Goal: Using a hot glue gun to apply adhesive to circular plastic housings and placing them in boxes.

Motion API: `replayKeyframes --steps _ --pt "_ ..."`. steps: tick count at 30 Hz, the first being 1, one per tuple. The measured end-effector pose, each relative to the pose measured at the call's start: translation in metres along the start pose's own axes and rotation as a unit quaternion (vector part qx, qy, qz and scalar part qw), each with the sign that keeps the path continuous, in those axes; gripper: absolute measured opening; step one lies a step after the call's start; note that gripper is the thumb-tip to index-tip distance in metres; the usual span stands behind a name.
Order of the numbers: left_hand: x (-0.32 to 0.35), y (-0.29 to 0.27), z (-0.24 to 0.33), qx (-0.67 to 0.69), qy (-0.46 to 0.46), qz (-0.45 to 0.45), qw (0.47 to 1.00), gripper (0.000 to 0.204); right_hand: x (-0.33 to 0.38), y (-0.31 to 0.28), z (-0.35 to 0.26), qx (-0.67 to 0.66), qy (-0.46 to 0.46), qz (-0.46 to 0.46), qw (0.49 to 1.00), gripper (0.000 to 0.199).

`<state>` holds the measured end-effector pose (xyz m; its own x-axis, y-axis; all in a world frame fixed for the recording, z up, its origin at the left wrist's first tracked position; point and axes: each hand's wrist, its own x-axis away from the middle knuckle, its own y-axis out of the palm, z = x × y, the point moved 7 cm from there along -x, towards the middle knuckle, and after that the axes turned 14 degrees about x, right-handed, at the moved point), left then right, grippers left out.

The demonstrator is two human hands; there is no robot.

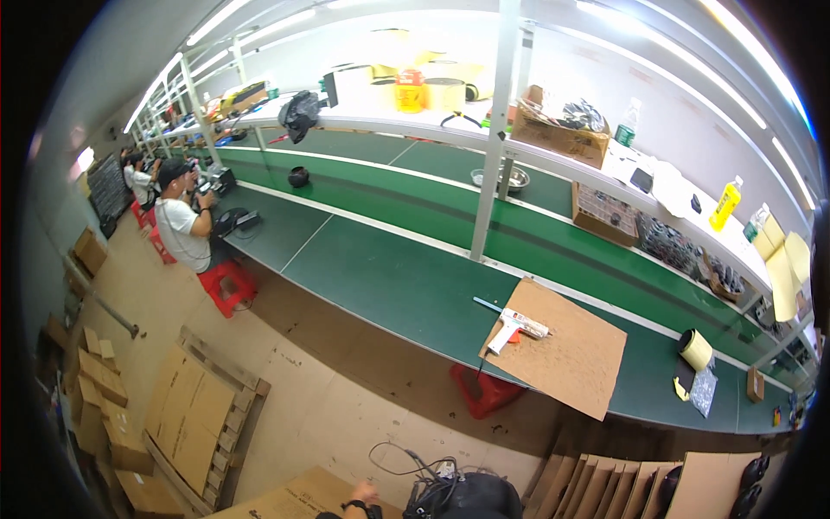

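Left hand (366, 493) is at the lower edge by a cardboard panel (298, 495), near a black bundle (471, 497); can't tell its grip. Right hand out of view. Loose cables (430, 476) could snag the wrist. The cardboard sheet (562, 372) overhangs the tabletop (372, 285); a bump might drag off its glue gun (522, 325). Red stool (484, 395) obstructs legroom.

The lower edge crops the black cabled object (477, 496), with the left hand (365, 493) too small to read.
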<state>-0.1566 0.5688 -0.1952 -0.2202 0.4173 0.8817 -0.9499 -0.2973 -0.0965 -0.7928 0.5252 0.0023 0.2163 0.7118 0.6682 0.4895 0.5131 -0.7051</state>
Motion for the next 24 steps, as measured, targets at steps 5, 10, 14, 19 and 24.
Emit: replayKeyframes --steps 5,10,14,19,24 --pt "0.003 0.074 0.055 -0.152 0.056 -0.226 0.961 0.034 -0.051 -0.011 -0.019 -0.002 0.052 0.112 0.992 0.033" --pt "-0.008 0.009 0.101 -0.194 0.084 -0.151 0.966 0.041 -0.095 -0.082 -0.169 0.076 -0.084 0.251 0.961 0.041" --pt "-0.026 -0.049 0.191 -0.23 0.13 -0.079 0.961 0.047 -0.143 -0.098 -0.239 0.022 -0.092 0.267 0.959 0.042" --pt "-0.064 -0.127 0.349 -0.269 0.21 0.024 0.94 0.055 -0.204 -0.111 -0.314 -0.019 -0.106 0.265 0.958 0.037" --pt "-0.09 -0.163 0.428 -0.282 0.261 0.083 0.92 0.064 -0.249 -0.087 -0.307 0.042 -0.023 0.125 0.991 0.032"
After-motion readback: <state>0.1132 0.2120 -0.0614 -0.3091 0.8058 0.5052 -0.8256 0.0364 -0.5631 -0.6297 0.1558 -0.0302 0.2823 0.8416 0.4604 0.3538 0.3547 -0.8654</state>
